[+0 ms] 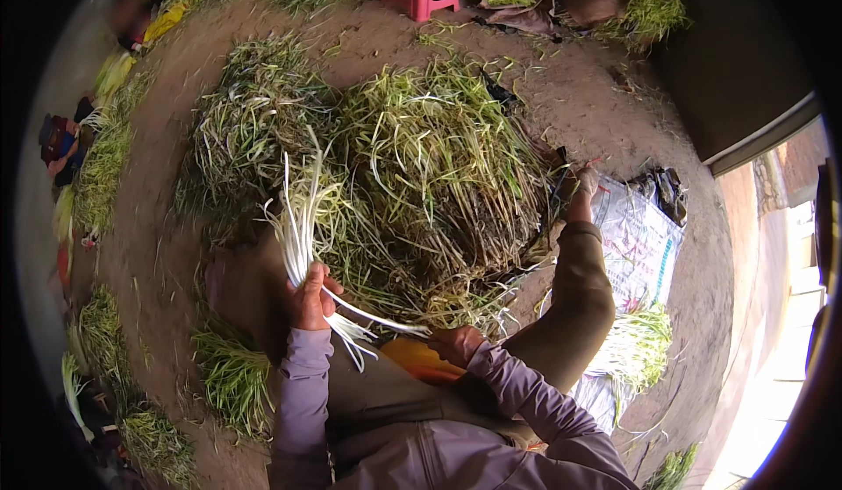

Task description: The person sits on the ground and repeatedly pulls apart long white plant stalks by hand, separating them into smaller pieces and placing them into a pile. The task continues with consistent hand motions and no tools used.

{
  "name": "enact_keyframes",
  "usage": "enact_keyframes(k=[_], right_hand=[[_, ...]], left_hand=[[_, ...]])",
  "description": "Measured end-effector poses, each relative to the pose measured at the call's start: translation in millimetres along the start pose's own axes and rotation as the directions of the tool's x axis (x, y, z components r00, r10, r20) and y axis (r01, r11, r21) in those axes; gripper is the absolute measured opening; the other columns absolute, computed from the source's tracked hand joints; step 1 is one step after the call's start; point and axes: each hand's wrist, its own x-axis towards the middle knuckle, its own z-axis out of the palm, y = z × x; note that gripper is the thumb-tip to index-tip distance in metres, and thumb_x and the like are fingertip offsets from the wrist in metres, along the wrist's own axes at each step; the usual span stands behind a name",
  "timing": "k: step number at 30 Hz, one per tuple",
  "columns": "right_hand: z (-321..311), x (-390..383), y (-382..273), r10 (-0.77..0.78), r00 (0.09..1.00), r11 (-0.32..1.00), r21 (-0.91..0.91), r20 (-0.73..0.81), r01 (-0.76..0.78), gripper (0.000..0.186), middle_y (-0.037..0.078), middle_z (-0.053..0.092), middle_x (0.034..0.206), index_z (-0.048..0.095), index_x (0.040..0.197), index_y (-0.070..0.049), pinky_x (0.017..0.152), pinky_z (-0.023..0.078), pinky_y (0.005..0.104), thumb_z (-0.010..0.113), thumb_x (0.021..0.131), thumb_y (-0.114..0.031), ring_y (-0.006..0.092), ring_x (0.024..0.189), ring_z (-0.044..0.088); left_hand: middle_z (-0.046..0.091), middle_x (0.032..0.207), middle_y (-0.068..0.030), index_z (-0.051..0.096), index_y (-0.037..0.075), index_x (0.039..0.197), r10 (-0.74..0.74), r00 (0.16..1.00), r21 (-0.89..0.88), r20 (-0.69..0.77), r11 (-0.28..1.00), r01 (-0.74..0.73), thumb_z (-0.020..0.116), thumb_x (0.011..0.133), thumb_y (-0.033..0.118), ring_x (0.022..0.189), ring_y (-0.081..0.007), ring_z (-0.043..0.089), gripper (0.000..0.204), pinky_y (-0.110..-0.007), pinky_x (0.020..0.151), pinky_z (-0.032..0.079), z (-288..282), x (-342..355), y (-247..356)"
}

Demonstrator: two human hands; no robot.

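A: Reference: clock centred on the person's lap, twelve pointing straight ahead. Where is the work sitting?

B: The bunch of white stalks (300, 218) is standing out at eleven. The left hand (311, 299), at ten, is closing firmly around its lower part, with the ends fanning out below the fist.

A: And the right hand (458, 345)?

B: It is resting just beside the centre, fingers curling narrow. It appears to be pinching the end of a long stalk (386, 319) that is stretching across from the left hand. The fingertips are hiding partly, so I am not confirming the exact hold.

A: Completion status?

B: Partial, in my judgement. The bunch is looking clean and pale. A paler pile (636, 341) is lying at three on the printed sheet (640, 244), possibly finished stock.

A: Remaining?

B: Plenty, I am judging. The big heap (430, 157) is filling twelve, with dry, brown stems showing. A second heap (254, 121) is lying at eleven, beyond the bunch, and a green bundle (232, 371) is lying at nine.
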Motion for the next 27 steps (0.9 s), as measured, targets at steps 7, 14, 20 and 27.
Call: enact_keyframes(k=[7, 14, 20, 27], right_hand=[[15, -17, 10, 0.212, 0.920, 0.879, -0.477, 0.329, -0.032, 0.015, 0.010, 0.063, 0.075, 0.064, 0.080, -0.006, 0.059, 0.049, 0.0397, 0.056, 0.076, -0.018, 0.0281, 0.068, 0.061], [8, 0, 65, 0.469, 0.761, 0.826, -0.527, 0.448, -0.199, 0.013, 0.013, 0.061, 0.075, 0.058, 0.076, -0.008, 0.059, 0.049, 0.0405, 0.057, 0.071, -0.020, 0.0266, 0.072, 0.061], [-28, 1, 32, 0.269, 0.959, 0.914, -0.337, 0.086, -0.226, 0.045, 0.017, 0.060, 0.096, 0.045, 0.119, -0.009, 0.073, 0.047, 0.0440, 0.052, 0.081, -0.031, 0.0327, 0.089, 0.059], [-42, 27, -39, 0.024, 0.974, 0.896, 0.428, 0.226, -0.121, 0.032, 0.006, 0.061, 0.074, 0.056, 0.104, -0.005, 0.055, 0.047, 0.0252, 0.053, 0.086, -0.030, 0.0093, 0.059, 0.057]], left_hand=[[0.052, 0.054, -0.0073, 0.053, 0.006, 0.083, -0.058, 0.998, -0.088, -0.026, 0.995, 0.056, 0.061, 0.081, 0.035, 0.033, -0.0052, 0.034, 0.030, -0.019, 0.031, 0.026, -8, 9, 6], [0.052, 0.054, -0.0066, 0.053, 0.006, 0.083, -0.053, 0.999, -0.174, -0.009, 0.983, 0.051, 0.061, 0.081, 0.033, 0.032, -0.0071, 0.033, 0.028, -0.021, 0.031, 0.025, -16, 10, 30], [0.053, 0.056, -0.0069, 0.052, 0.007, 0.084, -0.053, 0.998, -0.203, 0.031, 0.977, 0.058, 0.061, 0.081, 0.034, 0.032, -0.0069, 0.032, 0.029, -0.021, 0.032, 0.025, -21, 6, 35], [0.057, 0.059, -0.0078, 0.051, 0.008, 0.086, -0.129, 0.987, -0.288, 0.099, 0.945, 0.153, 0.055, 0.085, 0.032, 0.032, -0.0038, 0.029, 0.024, -0.019, 0.031, 0.024, 2, 1, 16]])
